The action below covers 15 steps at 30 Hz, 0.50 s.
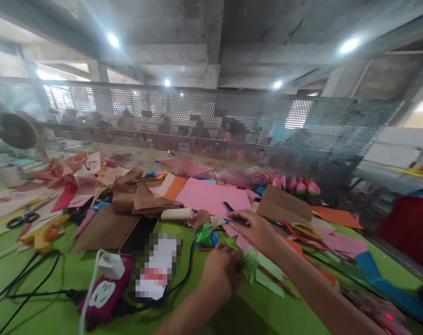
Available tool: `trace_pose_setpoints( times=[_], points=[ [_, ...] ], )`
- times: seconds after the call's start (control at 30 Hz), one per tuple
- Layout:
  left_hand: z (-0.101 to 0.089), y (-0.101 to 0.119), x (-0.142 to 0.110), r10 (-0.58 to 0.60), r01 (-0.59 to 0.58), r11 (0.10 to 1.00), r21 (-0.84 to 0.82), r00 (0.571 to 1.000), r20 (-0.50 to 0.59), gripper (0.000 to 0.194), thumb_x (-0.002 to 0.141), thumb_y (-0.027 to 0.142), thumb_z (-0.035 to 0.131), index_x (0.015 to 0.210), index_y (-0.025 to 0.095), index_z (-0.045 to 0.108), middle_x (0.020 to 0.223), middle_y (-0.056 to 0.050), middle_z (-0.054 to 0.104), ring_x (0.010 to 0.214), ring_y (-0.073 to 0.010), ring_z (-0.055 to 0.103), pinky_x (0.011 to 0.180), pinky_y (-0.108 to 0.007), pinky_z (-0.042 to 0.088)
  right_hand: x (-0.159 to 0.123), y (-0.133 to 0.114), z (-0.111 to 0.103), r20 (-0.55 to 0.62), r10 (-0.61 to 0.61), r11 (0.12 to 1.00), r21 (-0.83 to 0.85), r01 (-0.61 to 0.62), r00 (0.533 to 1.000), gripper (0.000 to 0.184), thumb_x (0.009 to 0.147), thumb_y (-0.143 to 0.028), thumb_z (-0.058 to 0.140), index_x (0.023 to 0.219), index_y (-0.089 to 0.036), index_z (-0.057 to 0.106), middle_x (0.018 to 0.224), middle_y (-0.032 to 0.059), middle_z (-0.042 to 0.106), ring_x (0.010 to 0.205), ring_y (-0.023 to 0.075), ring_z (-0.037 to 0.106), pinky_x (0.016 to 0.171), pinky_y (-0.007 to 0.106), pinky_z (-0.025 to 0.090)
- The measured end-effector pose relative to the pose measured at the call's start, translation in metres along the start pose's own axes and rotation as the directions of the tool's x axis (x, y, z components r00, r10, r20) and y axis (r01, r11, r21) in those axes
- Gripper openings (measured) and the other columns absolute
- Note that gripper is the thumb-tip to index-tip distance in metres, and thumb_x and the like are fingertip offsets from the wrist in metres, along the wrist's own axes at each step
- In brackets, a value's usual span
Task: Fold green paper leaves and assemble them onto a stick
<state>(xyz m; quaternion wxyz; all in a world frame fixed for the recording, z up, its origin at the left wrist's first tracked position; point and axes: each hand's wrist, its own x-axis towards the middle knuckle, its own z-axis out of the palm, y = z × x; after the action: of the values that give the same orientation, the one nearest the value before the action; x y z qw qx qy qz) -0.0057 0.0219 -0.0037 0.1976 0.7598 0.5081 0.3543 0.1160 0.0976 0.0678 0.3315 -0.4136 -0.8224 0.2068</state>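
My left hand (223, 272) is low over the green table, its fingers curled round a green paper piece (250, 263) that shows beside the hand; the rest is hidden under the fingers. Just above and to the right, my right hand (255, 229) grips a slim black tool (228, 206) whose dark end points up and left; blur hides its exact kind. A bright green and blue crumpled bundle (206, 236) lies left of my left hand. Pink paper sheets (213, 195) spread beyond both hands, and a pale green sheet (270, 274) with a pencil (279, 280) across it lies under my right forearm.
Scissors with red and yellow handles (307, 232) lie at right. Brown paper (284, 204), a white roll (177, 213), a phone (139, 235), a purple power strip (106, 291) with cables and a yellow glue gun (45, 232) crowd the table. Behind stands a perforated metal screen (197, 107).
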Motion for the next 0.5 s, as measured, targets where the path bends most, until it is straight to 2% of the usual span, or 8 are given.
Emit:
trace_pose_setpoints(
  times=[0.17, 0.27, 0.33, 0.43, 0.5],
  points=[
    [0.0, 0.0, 0.0, 0.0, -0.002, 0.998, 0.058, 0.999, 0.035, 0.048, 0.068, 0.027, 0.066, 0.114, 0.015, 0.064, 0.104, -0.015, 0.068, 0.098, -0.0327, 0.055, 0.089, -0.041, 0.04, 0.061, 0.008, 0.05, 0.074, 0.035, 0.996, -0.083, -0.029, 0.997, 0.023, 0.074, -0.022, 0.07, 0.097, -0.016, 0.07, 0.1, 0.0095, 0.068, 0.09, 0.0232, 0.062, 0.085, 0.038, 0.047],
    [-0.001, 0.002, 0.001, -0.013, 0.01, 0.997, 0.075, 0.999, 0.042, 0.053, 0.072, 0.034, 0.065, 0.12, 0.011, 0.06, 0.109, -0.018, 0.065, 0.101, -0.0346, 0.053, 0.092, -0.045, 0.039, 0.078, 0.016, 0.072, 0.138, 0.066, 0.993, -0.11, -0.051, 0.988, 0.019, 0.086, -0.029, 0.063, 0.099, -0.015, 0.064, 0.103, 0.0063, 0.066, 0.09, 0.0197, 0.063, 0.081, 0.038, 0.05],
    [-0.002, 0.003, 0.002, -0.023, 0.02, 0.997, 0.075, 0.999, 0.043, 0.053, 0.076, 0.04, 0.061, 0.119, 0.009, 0.06, 0.11, -0.02, 0.065, 0.102, -0.0358, 0.052, 0.091, -0.047, 0.039, 0.08, 0.016, 0.077, 0.176, 0.071, 0.993, -0.102, -0.053, 0.982, 0.017, 0.089, -0.03, 0.06, 0.092, -0.014, 0.064, 0.091, 0.0028, 0.066, 0.078, 0.0162, 0.063, 0.071, 0.034, 0.053],
    [-0.001, 0.004, 0.001, -0.041, 0.04, 0.999, 0.027, 0.999, 0.032, 0.059, 0.077, 0.047, 0.06, 0.123, 0.011, 0.058, 0.114, -0.019, 0.063, 0.106, -0.037, 0.051, 0.091, -0.049, 0.04, 0.07, 0.006, 0.067, 0.168, 0.019, 0.998, -0.057, -0.01, 0.986, 0.009, 0.074, -0.021, 0.07, 0.076, -0.014, 0.064, 0.071, -0.0003, 0.064, 0.065, 0.0161, 0.061, 0.064, 0.031, 0.05],
    [-0.001, 0.004, 0.001, -0.052, 0.052, 0.998, -0.027, 0.999, 0.001, 0.06, 0.076, 0.049, 0.062, 0.124, 0.013, 0.058, 0.116, -0.018, 0.063, 0.107, -0.037, 0.05, 0.091, -0.048, 0.04, 0.056, -0.005, 0.052, 0.127, -0.052, 0.998, -0.022, 0.055, 0.991, 0.009, 0.067, -0.015, 0.069, 0.075, -0.017, 0.064, 0.08, 0.0013, 0.066, 0.072, 0.0175, 0.061, 0.069, 0.031, 0.049]
  ],
)
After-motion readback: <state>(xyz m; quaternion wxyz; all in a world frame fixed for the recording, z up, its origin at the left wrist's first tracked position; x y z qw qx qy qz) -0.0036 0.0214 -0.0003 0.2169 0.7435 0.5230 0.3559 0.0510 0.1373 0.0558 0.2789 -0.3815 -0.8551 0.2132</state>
